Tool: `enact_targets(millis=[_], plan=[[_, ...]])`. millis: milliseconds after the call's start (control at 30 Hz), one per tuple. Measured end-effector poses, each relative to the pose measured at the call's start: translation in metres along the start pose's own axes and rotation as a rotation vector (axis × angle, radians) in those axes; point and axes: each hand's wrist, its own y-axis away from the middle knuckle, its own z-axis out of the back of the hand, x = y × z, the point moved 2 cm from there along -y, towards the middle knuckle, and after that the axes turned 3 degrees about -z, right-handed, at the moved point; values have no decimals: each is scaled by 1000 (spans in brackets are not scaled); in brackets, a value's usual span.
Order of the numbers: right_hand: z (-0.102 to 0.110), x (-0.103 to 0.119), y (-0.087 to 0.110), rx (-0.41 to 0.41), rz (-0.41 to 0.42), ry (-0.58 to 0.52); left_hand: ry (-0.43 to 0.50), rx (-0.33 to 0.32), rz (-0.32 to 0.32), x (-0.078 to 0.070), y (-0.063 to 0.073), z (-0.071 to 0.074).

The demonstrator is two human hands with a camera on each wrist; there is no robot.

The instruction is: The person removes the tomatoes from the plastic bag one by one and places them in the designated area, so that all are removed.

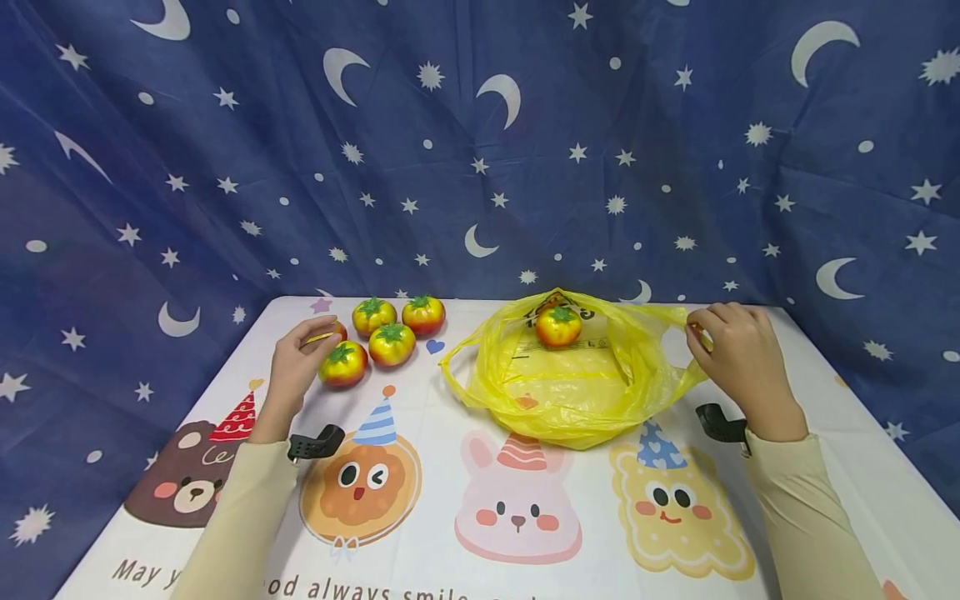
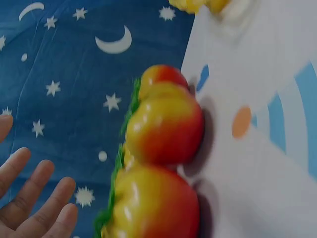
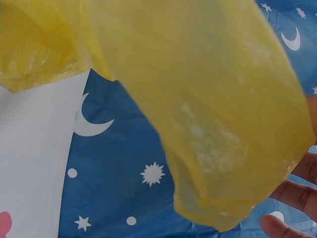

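My left hand [image 1: 295, 360] hovers just beside several red-and-yellow tomatoes with green leafy tops, its fingers relaxed and holding nothing. Nearest to it are one tomato [image 1: 343, 364] in front and another [image 1: 337, 330] partly hidden behind the fingers. In the left wrist view, the fingers [image 2: 37, 203] are spread apart, left of the blurred tomatoes [image 2: 166, 130]. My right hand [image 1: 738, 358] pinches a handle of the yellow plastic bag [image 1: 570, 421], pulling it out to the right. Inside the wide-mouthed bag lies a single tomato [image 1: 558, 326]. The bag's handle [image 3: 208, 124] covers much of the right wrist view.
A white tablecloth [image 1: 517, 575] with cartoon prints covers the table. Behind it hangs a dark blue curtain [image 1: 420, 167] with moons and stars. The other loose tomatoes [image 1: 392, 344] sit between my left hand and the bag.
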Motion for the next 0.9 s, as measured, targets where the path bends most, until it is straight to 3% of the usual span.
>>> enact_targets(millis=[367,733,900], plan=[[1,0,-1,13,-13,0,71,113,-87,-24,-11,-41],[2,1,-1,25,-23,3,177,231,-154,-56,-17,-91],[2,1,-1,29,-28,1,247,272,-215,-71,-19,-114]])
